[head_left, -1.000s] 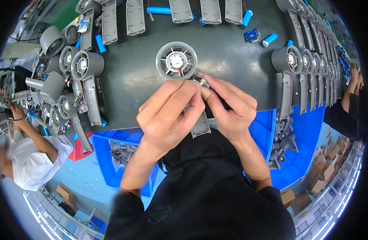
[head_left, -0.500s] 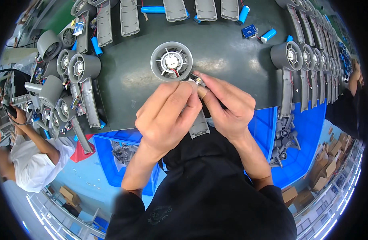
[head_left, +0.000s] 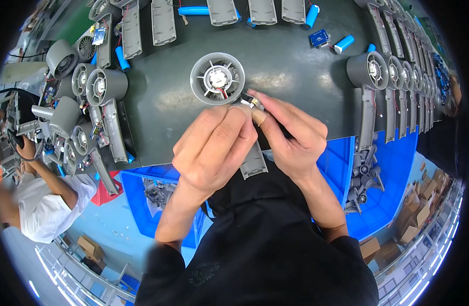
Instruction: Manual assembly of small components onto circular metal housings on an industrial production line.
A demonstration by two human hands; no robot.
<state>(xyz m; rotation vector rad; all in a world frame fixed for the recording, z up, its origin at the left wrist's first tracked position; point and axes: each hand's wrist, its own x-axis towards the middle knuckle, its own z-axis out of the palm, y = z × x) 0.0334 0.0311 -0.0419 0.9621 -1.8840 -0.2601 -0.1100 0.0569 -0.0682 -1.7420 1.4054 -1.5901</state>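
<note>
A grey round fan housing [head_left: 195,90] lies on the table before me, with a white hub and red and black wires in its middle. Its grey handle shell [head_left: 254,162] runs toward me, partly covered by my hands. Just below the fan, my right hand [head_left: 295,130] pinches a small circuit board [head_left: 252,100] with a pale connector between thumb and fingertips. My left hand [head_left: 212,148] is closed in a pinch right beside the board. What its fingertips hold is hidden behind the fingers.
Similar fan housings [head_left: 106,86] with wires and boards crowd the left, and a row of more [head_left: 366,71] lines the right. Blue cylindrical cells [head_left: 344,44] and a blue board [head_left: 319,38] lie at the back. Blue bins [head_left: 398,188] stand below the edge. A co-worker [head_left: 51,204] is at left.
Both hands stay at the same spot below the fan, still pinching. The whole view has shifted very slightly.
</note>
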